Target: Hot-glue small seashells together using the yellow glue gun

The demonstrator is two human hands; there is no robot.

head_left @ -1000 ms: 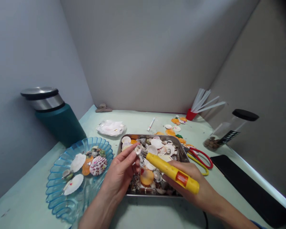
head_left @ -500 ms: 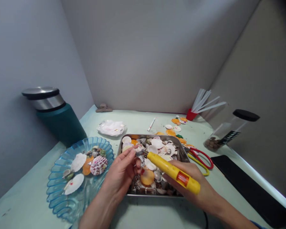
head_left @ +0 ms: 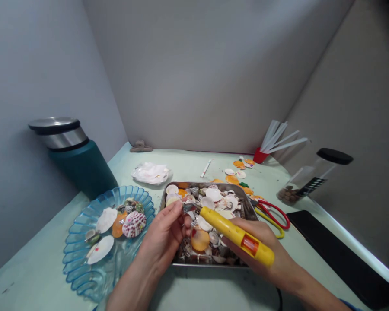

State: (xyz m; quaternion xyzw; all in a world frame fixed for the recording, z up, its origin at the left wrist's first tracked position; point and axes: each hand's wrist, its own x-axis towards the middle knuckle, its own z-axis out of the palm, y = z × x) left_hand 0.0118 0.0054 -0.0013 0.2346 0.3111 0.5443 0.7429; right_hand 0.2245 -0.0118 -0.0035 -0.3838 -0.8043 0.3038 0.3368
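Observation:
Over a metal tray (head_left: 210, 265) heaped with seashells, my right hand (head_left: 262, 244) grips a yellow hot glue gun (head_left: 225, 226). Its metal nozzle points left, at a small dark grey piece (head_left: 188, 207) pinched between the thumb and fingertips of my left hand (head_left: 165, 229). The piece looks like a little shell, but the fingers partly cover it. Nozzle and piece are very close; I cannot tell whether they touch. An orange scallop shell (head_left: 200, 240) lies in the tray below the gun.
On the left, a blue scalloped plate (head_left: 71, 242) holds several shells, with a teal bottle (head_left: 84, 168) behind. Crumpled white plastic (head_left: 151, 173) lies beyond the tray. To the right are scissors (head_left: 278, 211), a black slab (head_left: 337, 255), a jar (head_left: 306, 179) and glue sticks (head_left: 275, 134) in a red cup (head_left: 260, 156).
Both hands stay almost in place. The glue gun has shifted very slightly at its rear end, and the small piece has turned a little in my left fingers.

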